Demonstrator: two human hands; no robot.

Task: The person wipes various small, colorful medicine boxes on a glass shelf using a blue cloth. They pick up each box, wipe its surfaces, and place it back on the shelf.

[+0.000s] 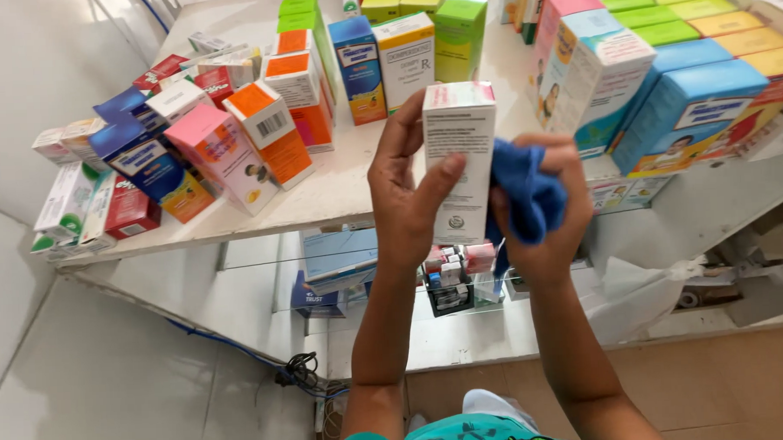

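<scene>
Upright, white box in left hand, cloth beside

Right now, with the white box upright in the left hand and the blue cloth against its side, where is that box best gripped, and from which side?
Probably across its narrow side faces at mid-height, coming from the left, as the left hand does now. The white box is tall, slim and upright, so fingers span its width easily. The right hand presses the blue cloth on the right face, so that side is taken.
</scene>
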